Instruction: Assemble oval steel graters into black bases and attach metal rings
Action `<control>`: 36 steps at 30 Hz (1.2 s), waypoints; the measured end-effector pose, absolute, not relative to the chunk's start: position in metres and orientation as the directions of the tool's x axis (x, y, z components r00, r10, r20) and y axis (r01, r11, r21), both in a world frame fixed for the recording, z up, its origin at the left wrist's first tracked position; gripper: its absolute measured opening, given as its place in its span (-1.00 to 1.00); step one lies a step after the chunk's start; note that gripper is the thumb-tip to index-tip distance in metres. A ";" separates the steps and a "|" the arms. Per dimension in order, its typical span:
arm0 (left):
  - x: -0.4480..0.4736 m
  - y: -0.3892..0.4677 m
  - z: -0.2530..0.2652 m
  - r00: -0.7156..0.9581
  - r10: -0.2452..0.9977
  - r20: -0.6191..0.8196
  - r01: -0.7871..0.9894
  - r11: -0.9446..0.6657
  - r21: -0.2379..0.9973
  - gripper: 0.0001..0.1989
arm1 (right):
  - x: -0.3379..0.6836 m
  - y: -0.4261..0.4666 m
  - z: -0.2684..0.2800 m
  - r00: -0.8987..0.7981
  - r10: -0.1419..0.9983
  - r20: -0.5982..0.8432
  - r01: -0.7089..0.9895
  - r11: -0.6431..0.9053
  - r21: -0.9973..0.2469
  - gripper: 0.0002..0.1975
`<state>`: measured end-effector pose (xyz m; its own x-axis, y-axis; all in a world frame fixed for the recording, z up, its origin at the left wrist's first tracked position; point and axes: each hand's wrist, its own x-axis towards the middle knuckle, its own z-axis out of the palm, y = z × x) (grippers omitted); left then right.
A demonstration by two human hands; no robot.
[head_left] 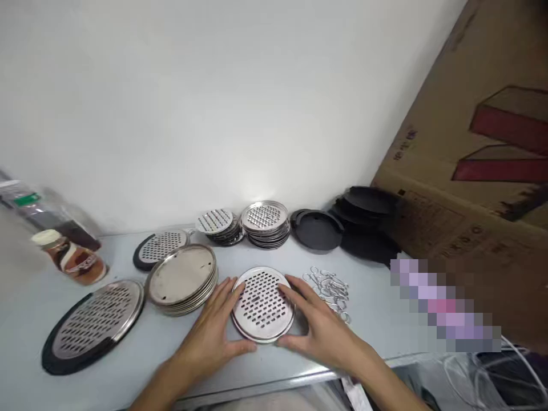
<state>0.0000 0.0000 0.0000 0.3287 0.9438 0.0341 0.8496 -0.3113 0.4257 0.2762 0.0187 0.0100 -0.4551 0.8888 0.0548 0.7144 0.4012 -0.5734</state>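
A round slotted metal grater plate (263, 305) lies near the table's front edge, with at least one more rim under it. My left hand (214, 325) holds its left side, fingers along the upper rim and thumb at the bottom. Opposite, my right hand (314, 322) grips the right side, fingertips on the slotted face and thumb low. Just left of my left hand is a stack of plain metal discs (184, 277). Small wire hooks (331, 288) lie in a pile beyond my right hand.
Grater plates with black rims (94, 325) lie at left. Stacked grater discs (264, 220) and black round holders (319, 230) line the wall. A brown-labelled bottle (72, 260) and a clear bottle (47, 211) stand far left. A large cardboard box (462, 240) rises at right.
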 end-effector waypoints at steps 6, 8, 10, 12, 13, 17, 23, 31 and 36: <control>0.001 0.004 0.007 0.352 0.935 0.039 0.836 -0.333 0.436 0.01 | 0.277 0.018 0.004 -0.480 0.870 0.113 0.696 0.456 -0.554 -0.17; 0.000 0.004 0.008 0.363 0.931 0.043 0.828 -0.344 0.442 -0.04 | 0.276 0.019 0.004 -0.493 0.857 0.151 0.686 0.490 -0.538 -0.21; -0.001 0.004 0.009 0.371 0.927 0.046 0.825 -0.352 0.442 -0.11 | 0.275 0.019 0.004 -0.499 0.849 0.172 0.690 0.510 -0.514 -0.23; -0.002 0.003 0.010 0.374 0.926 0.046 0.826 -0.355 0.438 -0.14 | 0.274 0.019 0.004 -0.498 0.849 0.178 0.703 0.515 -0.491 -0.24; -0.002 0.003 0.010 0.375 0.926 0.046 0.827 -0.356 0.435 -0.15 | 0.274 0.019 0.005 -0.498 0.849 0.178 0.708 0.517 -0.482 -0.25; -0.001 0.002 0.009 0.381 0.922 0.072 0.826 -0.375 0.420 -0.17 | 0.273 0.019 0.008 -0.508 0.843 0.175 0.711 0.525 -0.467 -0.22; -0.001 0.001 0.007 0.390 0.913 0.117 0.823 -0.403 0.401 -0.19 | 0.270 0.018 0.013 -0.500 0.855 0.140 0.722 0.500 -0.479 -0.19; -0.001 0.001 0.003 0.389 0.915 0.104 0.834 -0.398 0.382 -0.22 | 0.270 0.016 0.016 -0.506 0.844 0.176 0.695 0.520 -0.496 -0.24; 0.000 0.003 0.005 0.405 0.909 0.095 0.832 -0.410 0.374 -0.25 | 0.268 0.016 0.014 -0.510 0.841 0.182 0.699 0.528 -0.482 -0.20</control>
